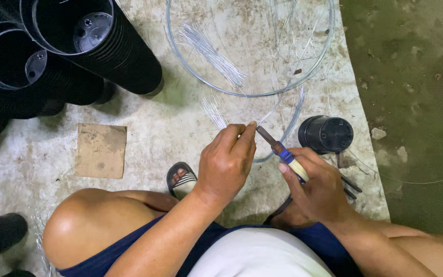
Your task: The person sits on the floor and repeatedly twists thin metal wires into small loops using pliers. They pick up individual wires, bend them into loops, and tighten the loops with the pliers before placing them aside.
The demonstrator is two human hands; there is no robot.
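Observation:
My left hand [226,161] pinches a thin wire near its fingertips, just in front of my knees. My right hand [316,184] grips a pair of pliers [283,152] with blue and cream handles; the jaws point up-left and meet the wire at my left fingertips. A big coil of thin wire [249,48] lies on the concrete floor ahead, with a bundle of cut wire pieces [211,54] inside it. A smaller bunch of cut wires [215,113] lies just beyond my left hand.
Stacks of black plastic pots [78,46] lie at the top left. One small black pot [326,134] stands to the right of the pliers. A cardboard scrap [101,150] lies on the left. My sandalled foot [182,179] sits below my left hand. Mossy ground [416,102] lies to the right.

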